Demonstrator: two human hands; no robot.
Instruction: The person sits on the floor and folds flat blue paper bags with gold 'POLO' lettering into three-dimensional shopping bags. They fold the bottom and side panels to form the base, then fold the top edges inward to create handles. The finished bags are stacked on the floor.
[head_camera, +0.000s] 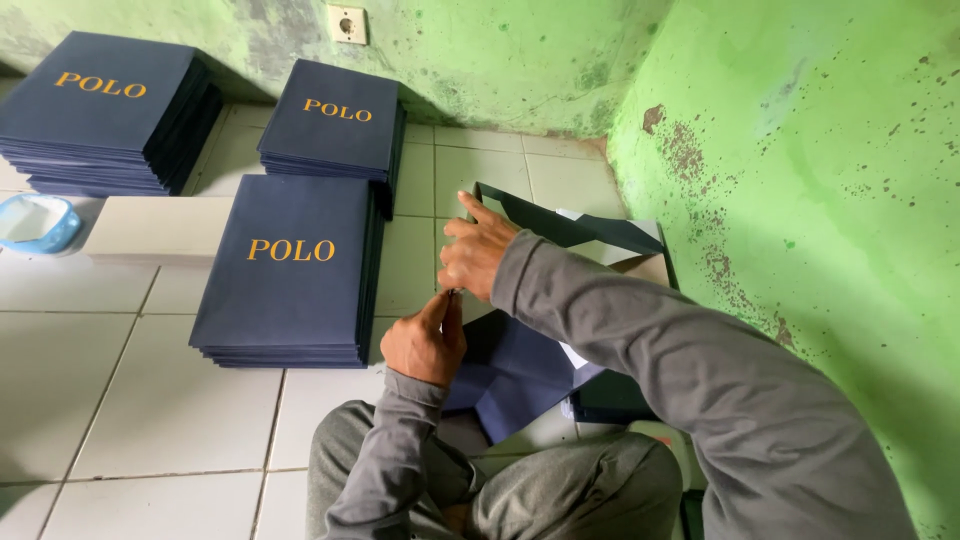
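A dark navy unfolded paper sheet lies on the tiled floor in front of my crossed legs, its far flap raised near the green wall. My right hand curls over the sheet's left edge, fingers bent on the fold. My left hand pinches the same edge just below, thumb and forefinger pressed together on it. Both sleeves are grey. Part of the sheet is hidden under my right forearm.
Three stacks of flat navy folded pieces with gold lettering stand on the floor: a near one, one behind it, one at far left. A blue-and-white bowl sits at the left edge. The green wall closes the right side.
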